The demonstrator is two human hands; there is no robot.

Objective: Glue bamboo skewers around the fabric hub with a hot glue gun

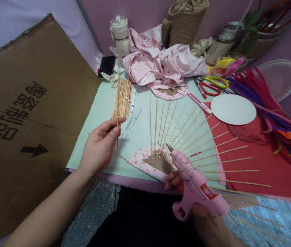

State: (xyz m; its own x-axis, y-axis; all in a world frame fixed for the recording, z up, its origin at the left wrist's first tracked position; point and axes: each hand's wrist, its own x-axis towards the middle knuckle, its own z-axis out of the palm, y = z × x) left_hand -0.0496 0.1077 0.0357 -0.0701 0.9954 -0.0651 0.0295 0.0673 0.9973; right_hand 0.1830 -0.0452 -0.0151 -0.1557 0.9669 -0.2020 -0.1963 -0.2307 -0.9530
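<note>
Your left hand [100,144]: thumb and fingertips pinched together on one thin wooden stick [118,111], near the stick bundle [125,96] on the pale green tabletop [102,106]. To its right, the pink fabric-edged cardboard piece [158,163] at the table's front, with fanned sticks [230,171]; then your right hand [205,219], closed round the handle of a pink glue gun [195,176], nozzle over the fan.

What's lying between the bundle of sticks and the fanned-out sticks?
In the head view, a white pen and a clear ruler lie between the bundle of sticks and the fanned-out sticks.
</note>
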